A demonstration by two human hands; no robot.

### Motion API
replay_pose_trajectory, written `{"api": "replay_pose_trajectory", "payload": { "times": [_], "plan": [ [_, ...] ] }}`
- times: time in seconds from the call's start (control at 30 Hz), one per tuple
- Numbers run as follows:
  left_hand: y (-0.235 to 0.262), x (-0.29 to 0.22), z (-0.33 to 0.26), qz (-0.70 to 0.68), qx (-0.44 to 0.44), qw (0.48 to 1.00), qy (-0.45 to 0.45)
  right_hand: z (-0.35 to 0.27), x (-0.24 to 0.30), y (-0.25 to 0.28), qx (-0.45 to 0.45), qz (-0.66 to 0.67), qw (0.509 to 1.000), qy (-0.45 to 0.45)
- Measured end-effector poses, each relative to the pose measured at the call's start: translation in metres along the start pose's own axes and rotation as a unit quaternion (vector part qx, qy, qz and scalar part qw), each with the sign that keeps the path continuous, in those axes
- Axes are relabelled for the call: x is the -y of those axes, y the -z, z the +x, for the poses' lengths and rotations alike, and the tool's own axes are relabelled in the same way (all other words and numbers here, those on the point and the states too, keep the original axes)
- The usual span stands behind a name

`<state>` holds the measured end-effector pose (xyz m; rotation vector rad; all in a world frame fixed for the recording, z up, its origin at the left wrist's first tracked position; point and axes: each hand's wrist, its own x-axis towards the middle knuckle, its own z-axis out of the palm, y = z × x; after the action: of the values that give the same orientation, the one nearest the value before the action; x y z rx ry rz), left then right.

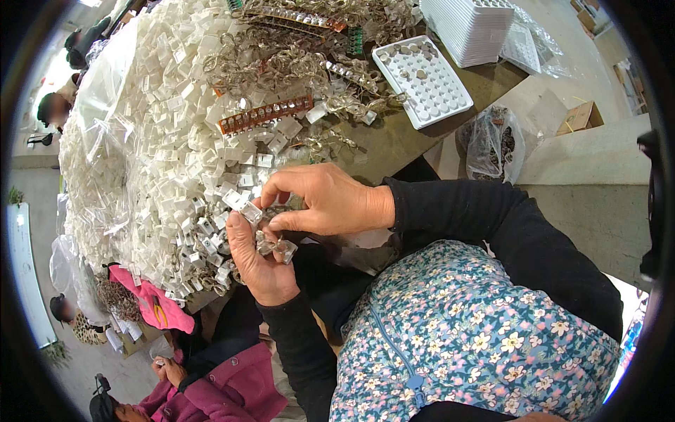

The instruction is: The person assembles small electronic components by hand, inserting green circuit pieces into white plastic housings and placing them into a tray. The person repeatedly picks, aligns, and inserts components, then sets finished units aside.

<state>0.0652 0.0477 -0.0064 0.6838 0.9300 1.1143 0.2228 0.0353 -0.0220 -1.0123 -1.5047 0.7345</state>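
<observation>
My left hand (259, 261) is cupped palm up at the table's near edge and holds several small clear and metal parts (274, 245). My right hand (323, 200) reaches over from the right, its fingertips pinching a small white square piece (251, 213) just above the left palm. Both hands touch at the parts. A large heap of small white square plastic pieces (162, 133) lies right beside them. Strips of metal clips (264, 114) rest on top of the heap.
A white tray with round pockets (424, 81) lies at the table's far right, a stack of white trays (472, 28) behind it. A clear bag (492, 144) stands on the floor. Another person in a magenta jacket (225, 390) sits at lower left; others stand at left.
</observation>
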Motion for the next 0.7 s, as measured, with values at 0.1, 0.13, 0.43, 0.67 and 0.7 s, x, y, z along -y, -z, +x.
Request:
{"api": "replay_pose_trajectory", "payload": {
  "times": [0.1,0.13,0.43,0.67,0.7],
  "plan": [
    [0.002,0.005,0.004,-0.019,0.003,1.0,-0.004,-0.002,0.002,-0.004,0.034,0.079,0.988,-0.127],
    [0.003,0.005,0.006,-0.015,-0.001,1.0,-0.006,-0.001,0.003,-0.005,0.04,0.094,0.984,-0.145],
    [0.002,-0.002,0.004,0.023,0.052,0.998,-0.036,0.0,0.008,-0.004,0.065,0.062,0.979,-0.185],
    [-0.009,-0.006,0.004,0.039,0.05,0.997,-0.051,0.003,0.007,-0.004,0.047,0.116,0.972,-0.2],
    [-0.01,-0.005,0.006,0.07,0.034,0.994,-0.074,0.004,0.007,-0.003,0.057,0.114,0.972,-0.196]
  ]
}}
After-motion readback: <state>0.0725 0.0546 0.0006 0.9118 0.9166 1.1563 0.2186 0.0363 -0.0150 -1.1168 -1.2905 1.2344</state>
